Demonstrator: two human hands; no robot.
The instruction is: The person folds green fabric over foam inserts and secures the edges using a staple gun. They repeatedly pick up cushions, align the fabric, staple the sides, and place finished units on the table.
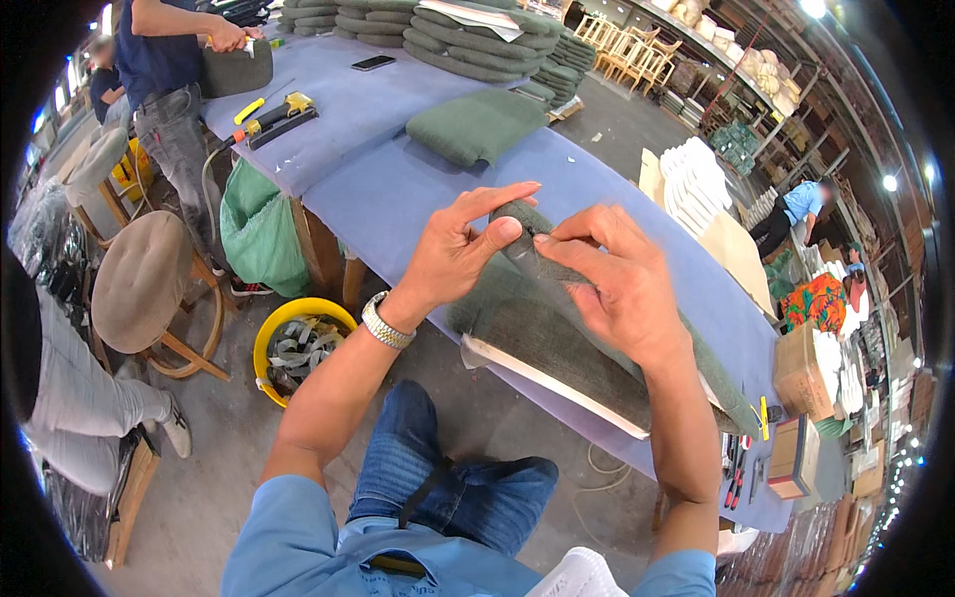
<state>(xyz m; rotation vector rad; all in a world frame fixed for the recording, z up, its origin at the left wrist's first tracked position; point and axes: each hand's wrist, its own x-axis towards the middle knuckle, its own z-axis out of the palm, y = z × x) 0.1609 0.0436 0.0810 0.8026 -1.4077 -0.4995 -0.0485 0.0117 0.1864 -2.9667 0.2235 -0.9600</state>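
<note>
A dark green fabric-covered seat cushion [557,333] leans tilted at the near edge of the table, with a pale strip showing along its lower side. My left hand [453,244], with a metal watch on the wrist, clasps the cushion's raised corner between thumb and fingers. Opposite it, my right hand [617,274] pinches the fabric at that same corner, fingertips close to a fold. What lies under the right fingers is hidden. Another green cushion [476,126] lies flat on the table just beyond my hands.
Blue cloth covers the table [373,194]. A yellow-and-black staple gun [284,117], a phone [373,63] and stacked green cushions [477,45] are on it. At my left stand a yellow bucket of scraps [261,348] and a round stool [144,279]. A co-worker [174,90] handles a cushion at far left.
</note>
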